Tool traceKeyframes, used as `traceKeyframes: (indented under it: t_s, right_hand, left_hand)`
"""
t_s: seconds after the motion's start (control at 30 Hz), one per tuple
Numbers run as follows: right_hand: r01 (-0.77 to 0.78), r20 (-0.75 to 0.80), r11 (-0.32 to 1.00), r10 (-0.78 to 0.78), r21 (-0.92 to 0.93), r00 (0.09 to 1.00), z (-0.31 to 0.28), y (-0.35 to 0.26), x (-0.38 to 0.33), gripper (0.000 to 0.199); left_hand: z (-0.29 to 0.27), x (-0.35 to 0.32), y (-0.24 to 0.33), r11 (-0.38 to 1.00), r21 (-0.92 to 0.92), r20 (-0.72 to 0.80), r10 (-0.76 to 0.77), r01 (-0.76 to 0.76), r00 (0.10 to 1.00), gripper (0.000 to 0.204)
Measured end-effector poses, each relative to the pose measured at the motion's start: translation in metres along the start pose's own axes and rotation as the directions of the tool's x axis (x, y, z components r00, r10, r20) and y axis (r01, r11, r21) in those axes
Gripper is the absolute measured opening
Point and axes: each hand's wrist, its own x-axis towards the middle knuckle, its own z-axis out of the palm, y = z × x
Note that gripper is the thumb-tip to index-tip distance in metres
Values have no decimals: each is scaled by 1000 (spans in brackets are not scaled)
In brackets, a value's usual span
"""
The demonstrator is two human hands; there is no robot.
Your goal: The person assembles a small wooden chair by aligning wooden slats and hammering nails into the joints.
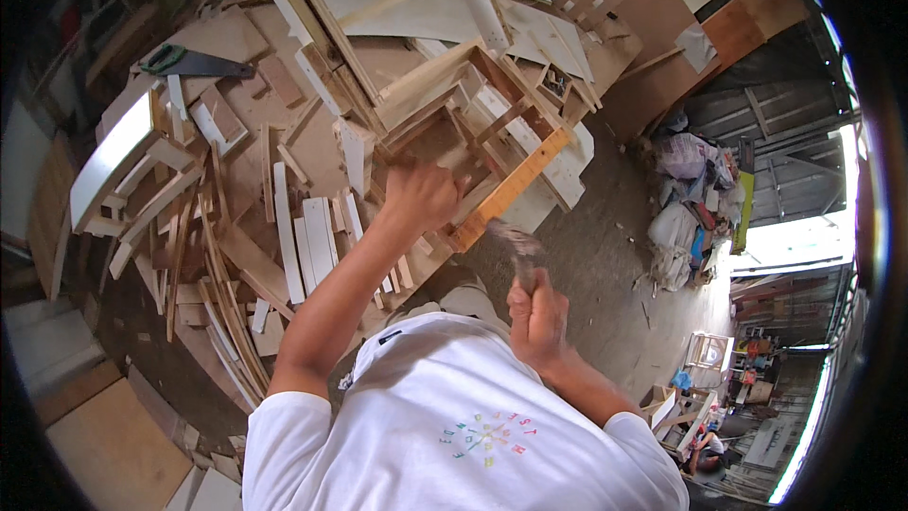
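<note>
1. Open wooden frame [515, 187] sits at the near edge of the worktop [270, 38]; take it as the landmark. From here it looks like a shallow box, with rails around and crossbars inside.
2. Left hand [421, 197]: at the frame's near-left corner, fingers curled in tight. Can't tell whether they pinch a rail or something smaller; the hand hides it.
3. Right hand [539, 317]: nearer the person than the frame, fingers wrapped round the handle of a hammer-like tool [519, 251]. Tool is blurred; its head is right by the frame's near rail. Contact or gap: can't tell.
4. Frame interior: crossbars plus a white-faced strip toward the right; lower parts are shaded.
5. Beyond the frame's far right corner: small open wooden box [558, 85], dark bits in it, too small to identify.
6. Left of the frame: loose white strips [307, 237], then, farther off, a curved white-faced piece [113, 161] and a handsaw [208, 65] with a green handle.
7. Well right of the frame, on the floor [605, 227]: heaped plastic bags [676, 227], contents unclear.
</note>
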Motion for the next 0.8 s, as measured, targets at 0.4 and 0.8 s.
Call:
traceKeyframes:
  t_s: [0.4,0.8]
  right_hand:
    - [-13,111,998,20,-58,994,2,9,3,22]
    - [-7,-9,999,7,-41,1000,2,9,-2,24]
  left_hand:
    - [4,2,-5,996,11,-54,89,-88,995,53]
    - [1,1,1,1000,17,-4,20,-19,1000,53]
